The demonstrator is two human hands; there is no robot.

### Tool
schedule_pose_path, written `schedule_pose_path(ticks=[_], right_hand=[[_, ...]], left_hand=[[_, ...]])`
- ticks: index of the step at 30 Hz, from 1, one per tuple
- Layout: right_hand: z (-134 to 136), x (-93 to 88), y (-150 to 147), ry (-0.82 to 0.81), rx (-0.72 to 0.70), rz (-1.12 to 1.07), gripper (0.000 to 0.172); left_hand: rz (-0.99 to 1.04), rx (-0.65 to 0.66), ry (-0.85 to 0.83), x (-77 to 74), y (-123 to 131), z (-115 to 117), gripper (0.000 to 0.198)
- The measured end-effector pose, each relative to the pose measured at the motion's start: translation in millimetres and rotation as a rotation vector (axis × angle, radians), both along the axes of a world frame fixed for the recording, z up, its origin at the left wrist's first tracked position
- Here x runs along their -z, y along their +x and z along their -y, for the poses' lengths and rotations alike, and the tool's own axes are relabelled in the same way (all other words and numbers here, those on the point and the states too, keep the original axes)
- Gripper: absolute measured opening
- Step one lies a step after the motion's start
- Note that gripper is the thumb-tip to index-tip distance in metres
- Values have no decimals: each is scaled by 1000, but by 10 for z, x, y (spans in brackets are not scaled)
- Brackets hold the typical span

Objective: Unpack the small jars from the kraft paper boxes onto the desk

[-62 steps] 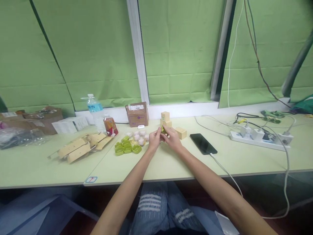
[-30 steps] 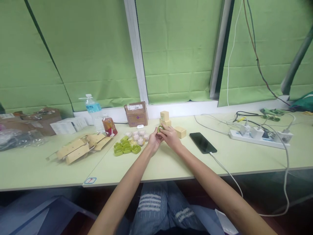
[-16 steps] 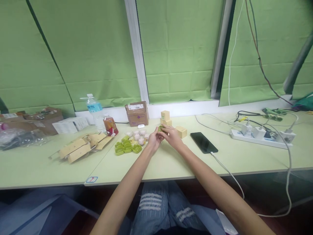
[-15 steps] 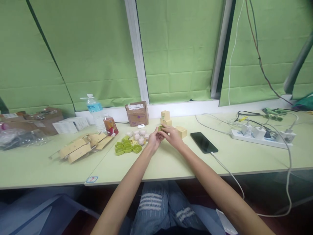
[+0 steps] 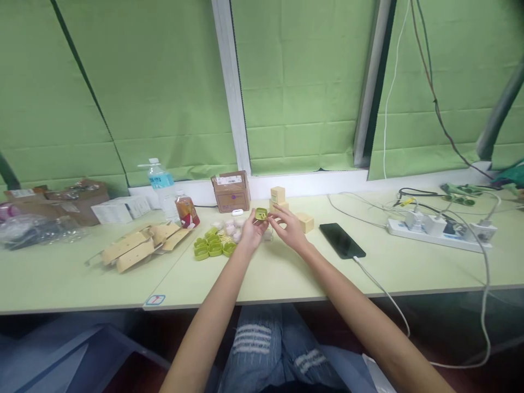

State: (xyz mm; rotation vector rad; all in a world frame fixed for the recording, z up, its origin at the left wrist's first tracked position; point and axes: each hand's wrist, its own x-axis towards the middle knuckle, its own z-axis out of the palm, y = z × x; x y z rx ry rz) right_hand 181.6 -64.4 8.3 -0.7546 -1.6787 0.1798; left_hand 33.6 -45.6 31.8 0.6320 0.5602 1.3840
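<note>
Above the table, my left hand (image 5: 252, 233) is closed around a small green cup (image 5: 261, 213), its open side tilted toward me. Pale bits show inside the cup. My right hand (image 5: 287, 225) is at the cup's right edge, thumb and fingertips pinched together; anything between them is too small to make out. Several matching green cups (image 5: 215, 249) stand to the left of my left hand. Beside them lie pale pinkish-white rounded pieces (image 5: 230, 226) and thin yellowish strips (image 5: 225, 238). Behind my right hand are small stacked yellow boxes (image 5: 278, 195), and another yellow box (image 5: 305, 221) sits to its right.
A black phone (image 5: 341, 240) on a white cable lies to the right, before a white power strip (image 5: 436, 234). On the left are flattened cardboard pieces (image 5: 131, 254), a drink bottle (image 5: 187, 210) and a water bottle (image 5: 160, 183). A brown carton (image 5: 231, 192) stands behind.
The green cup has tipped so its inside faces me, moving slightly left with my left hand. My right hand's fingers have drawn back to the cup's right edge.
</note>
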Motion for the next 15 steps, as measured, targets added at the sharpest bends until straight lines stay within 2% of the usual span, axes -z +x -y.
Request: schedule_pose_path(ticks=[4, 7, 9, 12, 15], right_hand=[[-2, 20, -15, -32, 39, -26, 33], [-44, 66, -5, -90, 63, 28, 33], [-69, 99, 0, -130, 74, 77, 33], [-86, 134, 2, -169, 76, 131, 31], [-84, 144, 3, -192, 72, 171, 29]], left_hand=[[67, -47, -160, -149, -500, -46, 23], [-64, -158, -152, -265, -934, -80, 23], [-287, -301, -99, -324, -1174, -105, 22], [-847, -525, -2, -347, -1433, -141, 33], [-1360, -585, 114, -302, -1585, -173, 41]])
